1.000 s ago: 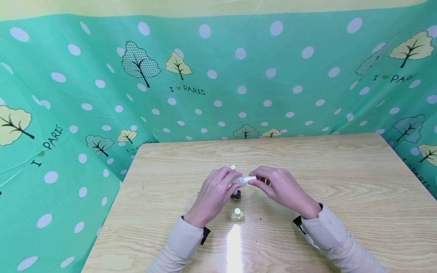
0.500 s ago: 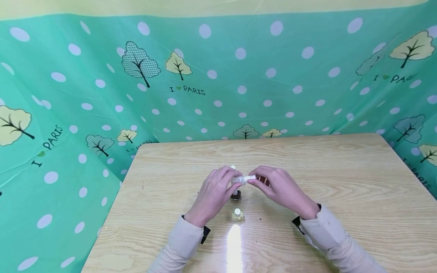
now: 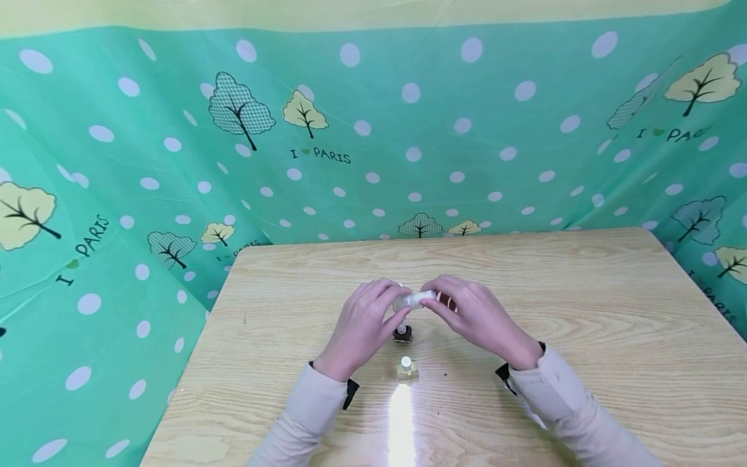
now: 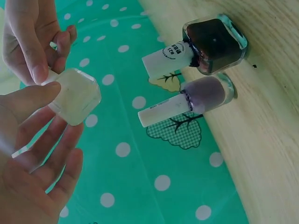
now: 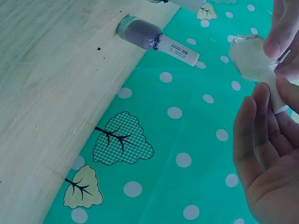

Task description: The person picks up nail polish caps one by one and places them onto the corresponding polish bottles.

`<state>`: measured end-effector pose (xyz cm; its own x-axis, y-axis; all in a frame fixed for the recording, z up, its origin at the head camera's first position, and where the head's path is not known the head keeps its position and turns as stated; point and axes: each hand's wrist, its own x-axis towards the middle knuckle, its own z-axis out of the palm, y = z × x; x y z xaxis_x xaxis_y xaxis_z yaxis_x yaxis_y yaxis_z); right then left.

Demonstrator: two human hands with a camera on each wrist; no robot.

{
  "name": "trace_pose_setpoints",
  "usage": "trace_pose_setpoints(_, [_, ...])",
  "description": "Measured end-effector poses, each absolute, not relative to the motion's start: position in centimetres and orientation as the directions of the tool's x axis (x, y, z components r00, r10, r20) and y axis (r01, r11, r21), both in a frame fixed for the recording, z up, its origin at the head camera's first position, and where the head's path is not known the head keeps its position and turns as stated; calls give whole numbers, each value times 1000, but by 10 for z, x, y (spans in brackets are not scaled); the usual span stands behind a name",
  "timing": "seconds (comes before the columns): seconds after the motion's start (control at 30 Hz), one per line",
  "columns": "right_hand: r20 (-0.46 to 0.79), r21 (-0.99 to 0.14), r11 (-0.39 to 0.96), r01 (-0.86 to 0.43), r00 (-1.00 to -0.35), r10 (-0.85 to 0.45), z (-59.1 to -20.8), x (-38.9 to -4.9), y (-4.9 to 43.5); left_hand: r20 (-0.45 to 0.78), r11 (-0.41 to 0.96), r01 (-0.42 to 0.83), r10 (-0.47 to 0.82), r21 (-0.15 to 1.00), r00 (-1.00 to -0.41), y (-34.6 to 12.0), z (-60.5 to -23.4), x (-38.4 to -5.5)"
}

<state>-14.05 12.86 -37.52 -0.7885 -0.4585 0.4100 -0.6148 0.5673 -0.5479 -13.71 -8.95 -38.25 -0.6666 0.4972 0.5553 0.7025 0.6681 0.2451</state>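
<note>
Between both hands is a nail polish bottle of clear glass with whitish contents, held above the table and lying nearly sideways in the head view. My left hand grips its glass body, thumb on one face. The fingers and thumb of my right hand pinch its white cap. Cap and bottle meet end to end. Just below the hands stands a dark nail polish bottle with a white cap. A purple one is beyond it, mostly hidden by my left hand in the head view.
Nearer me on the wooden table stands a pale yellow nail polish bottle with a white cap. A bright light reflection lies in front of it. A green dotted cloth hangs around the table's back and sides.
Both hands have lifted slightly and shifted a little left with the bottle, its cap end now tilted higher. The bottles on the table have not moved.
</note>
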Motion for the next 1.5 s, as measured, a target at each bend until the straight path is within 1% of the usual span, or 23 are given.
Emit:
trace_pose_setpoints(0.13, [428,-542,562,-625,-781,-455,-372,-142,128,557,664,702,492,258,-669,-89,-381,-140])
trace_pose_setpoints(0.33, [449,-537,554,-636,-772,-451,-369,-145,128,584,634,716,475,292,-659,-89,-380,-143])
trace_pose_setpoints(0.6, [435,-553,554,-623,-782,-446,-368,-150,129,577,627,701,450,339,-681,-90,-381,-149])
trace_pose_setpoints(0.8, [444,-543,567,-619,-785,-432,-367,-154,130,577,624,691,430,365,-694,-91,-381,-157])
trace_pose_setpoints(1.03, [439,-545,569,-616,-788,-432,-369,-158,132,552,613,659,397,435,-733,-94,-384,-164])
trace_pose_setpoints(1.33, [381,-546,606,-578,-816,-435,-376,-159,136,522,599,593,315,539,-792,-103,-392,-176])
trace_pose_setpoints(1.5, [353,-542,625,-561,-828,-436,-383,-158,139,483,601,543,278,587,-830,-108,-401,-184])
